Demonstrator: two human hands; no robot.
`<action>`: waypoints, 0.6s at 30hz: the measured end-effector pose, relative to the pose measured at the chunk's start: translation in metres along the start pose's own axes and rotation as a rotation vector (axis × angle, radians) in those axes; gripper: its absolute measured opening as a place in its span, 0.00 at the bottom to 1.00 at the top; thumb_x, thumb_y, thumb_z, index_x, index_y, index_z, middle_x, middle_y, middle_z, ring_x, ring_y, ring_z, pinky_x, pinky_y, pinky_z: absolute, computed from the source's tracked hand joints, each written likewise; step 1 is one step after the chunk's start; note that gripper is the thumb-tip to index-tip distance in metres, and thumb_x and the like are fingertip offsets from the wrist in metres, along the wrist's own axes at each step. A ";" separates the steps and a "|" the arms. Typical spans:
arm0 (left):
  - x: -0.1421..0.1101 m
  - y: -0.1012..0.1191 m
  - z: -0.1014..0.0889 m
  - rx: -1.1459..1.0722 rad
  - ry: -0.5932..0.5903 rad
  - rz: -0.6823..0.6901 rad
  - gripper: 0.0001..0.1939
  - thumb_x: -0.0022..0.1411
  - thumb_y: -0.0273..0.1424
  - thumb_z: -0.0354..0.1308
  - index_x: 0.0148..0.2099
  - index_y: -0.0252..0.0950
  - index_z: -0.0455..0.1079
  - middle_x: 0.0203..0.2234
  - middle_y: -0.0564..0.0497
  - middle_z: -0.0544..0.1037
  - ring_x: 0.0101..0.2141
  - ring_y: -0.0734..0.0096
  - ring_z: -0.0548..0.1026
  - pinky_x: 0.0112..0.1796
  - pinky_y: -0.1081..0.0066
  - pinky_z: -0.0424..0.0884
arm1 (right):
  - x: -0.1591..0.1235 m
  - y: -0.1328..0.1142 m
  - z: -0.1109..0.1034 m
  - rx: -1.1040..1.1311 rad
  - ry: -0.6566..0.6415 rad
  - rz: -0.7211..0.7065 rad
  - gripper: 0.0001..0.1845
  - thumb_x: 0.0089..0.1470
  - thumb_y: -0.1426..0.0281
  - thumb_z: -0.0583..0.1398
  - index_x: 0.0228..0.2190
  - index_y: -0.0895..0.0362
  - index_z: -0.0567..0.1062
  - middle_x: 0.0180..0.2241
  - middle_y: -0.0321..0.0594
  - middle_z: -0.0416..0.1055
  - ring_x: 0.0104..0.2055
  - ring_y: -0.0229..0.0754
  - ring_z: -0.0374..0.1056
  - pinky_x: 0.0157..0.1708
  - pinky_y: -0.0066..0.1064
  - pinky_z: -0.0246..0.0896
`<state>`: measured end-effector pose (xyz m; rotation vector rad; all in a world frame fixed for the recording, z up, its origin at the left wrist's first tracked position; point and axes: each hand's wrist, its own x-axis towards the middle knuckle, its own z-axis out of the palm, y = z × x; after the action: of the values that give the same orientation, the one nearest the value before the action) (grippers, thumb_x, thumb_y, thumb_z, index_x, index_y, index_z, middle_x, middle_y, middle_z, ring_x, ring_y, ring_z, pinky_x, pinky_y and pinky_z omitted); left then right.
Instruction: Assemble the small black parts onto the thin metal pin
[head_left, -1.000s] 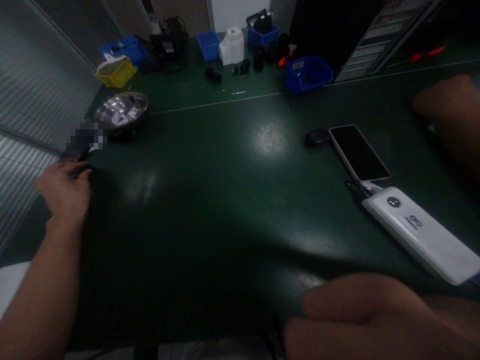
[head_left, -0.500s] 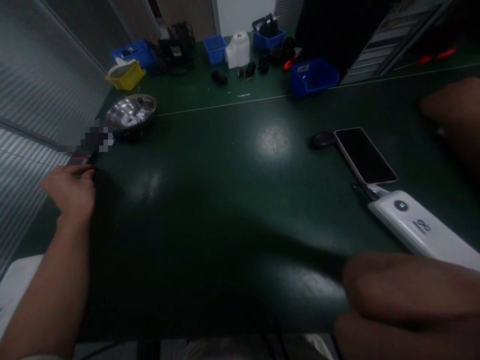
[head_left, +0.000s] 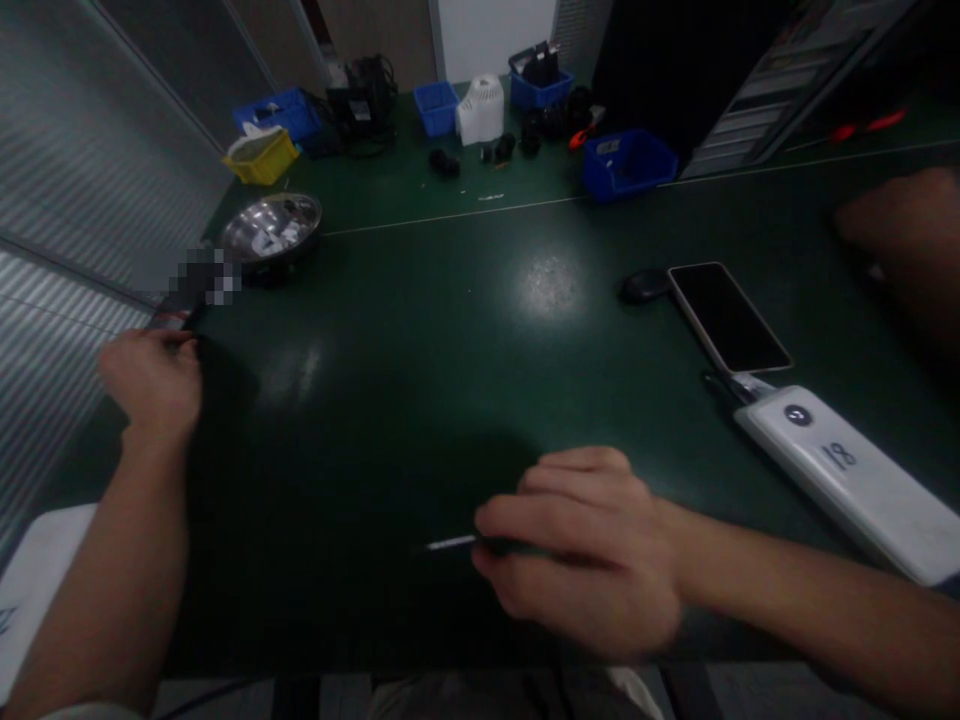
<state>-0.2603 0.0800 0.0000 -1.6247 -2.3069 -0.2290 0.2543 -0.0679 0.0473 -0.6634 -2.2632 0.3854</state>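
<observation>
My left hand [head_left: 154, 375] is at the left side of the table, its fingers bent together in a pinch. Something dark shows at the fingertips, too dim to name. Just beyond lies a dark object with a red stripe [head_left: 171, 318], partly blurred out. My right hand [head_left: 577, 545] is closed over the near middle of the table. From between thumb and index finger a thin silver-shafted tool [head_left: 450, 543], like a small screwdriver, points left; its grip is mostly hidden by the fingers.
A metal bowl [head_left: 300, 212] with white bits stands far left. To the right lie a black mouse [head_left: 643, 286], a phone [head_left: 729, 318] and a white power bank [head_left: 855, 470]. A blue bin [head_left: 630, 168] sits farther back. Another person's hand [head_left: 896, 215] rests at upper right.
My right hand has come in from the lower right corner to the near middle, bringing the thin tool into view. The left hand holds its place; the view has shifted slightly.
</observation>
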 end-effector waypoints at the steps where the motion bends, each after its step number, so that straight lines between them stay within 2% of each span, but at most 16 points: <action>1: -0.001 0.003 -0.002 0.009 -0.009 0.012 0.29 0.69 0.43 0.48 0.57 0.26 0.75 0.43 0.37 0.73 0.40 0.55 0.68 0.48 0.58 0.65 | 0.004 0.009 0.013 0.019 -0.006 -0.098 0.08 0.62 0.65 0.59 0.41 0.48 0.78 0.36 0.31 0.77 0.26 0.34 0.68 0.23 0.31 0.59; 3: -0.004 0.009 -0.005 0.010 -0.025 0.035 0.29 0.70 0.41 0.46 0.59 0.25 0.73 0.44 0.36 0.72 0.40 0.55 0.67 0.48 0.57 0.65 | 0.006 0.023 0.032 -0.009 -0.075 -0.215 0.11 0.65 0.68 0.56 0.45 0.56 0.76 0.40 0.36 0.77 0.28 0.34 0.69 0.23 0.30 0.58; 5: -0.005 0.011 -0.006 -0.006 -0.024 0.049 0.29 0.70 0.41 0.46 0.60 0.25 0.72 0.45 0.36 0.70 0.41 0.55 0.66 0.48 0.57 0.65 | 0.003 0.032 0.041 -0.025 -0.195 -0.230 0.13 0.66 0.68 0.54 0.48 0.58 0.74 0.40 0.36 0.76 0.28 0.34 0.68 0.22 0.30 0.57; 7: -0.006 0.011 -0.004 -0.017 -0.015 0.047 0.29 0.70 0.41 0.46 0.60 0.25 0.72 0.46 0.37 0.69 0.42 0.55 0.66 0.49 0.56 0.65 | -0.002 0.034 0.043 -0.019 -0.263 -0.210 0.14 0.66 0.69 0.53 0.50 0.57 0.73 0.40 0.36 0.75 0.29 0.34 0.68 0.22 0.30 0.55; 14: -0.005 0.008 0.000 -0.053 -0.002 0.008 0.28 0.70 0.41 0.48 0.58 0.24 0.74 0.44 0.38 0.70 0.41 0.56 0.66 0.49 0.55 0.66 | -0.006 0.032 0.041 0.056 -0.245 -0.108 0.12 0.66 0.70 0.53 0.49 0.57 0.71 0.40 0.36 0.75 0.30 0.33 0.68 0.24 0.29 0.57; 18: -0.004 0.006 0.001 -0.067 0.004 -0.015 0.27 0.70 0.41 0.48 0.56 0.25 0.74 0.45 0.38 0.72 0.41 0.55 0.68 0.50 0.55 0.63 | -0.005 0.033 0.041 0.073 -0.242 -0.095 0.11 0.66 0.70 0.54 0.48 0.57 0.71 0.39 0.35 0.75 0.30 0.32 0.68 0.23 0.28 0.57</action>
<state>-0.2541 0.0791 -0.0028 -1.6379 -2.3327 -0.3162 0.2393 -0.0468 0.0015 -0.4916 -2.4850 0.5234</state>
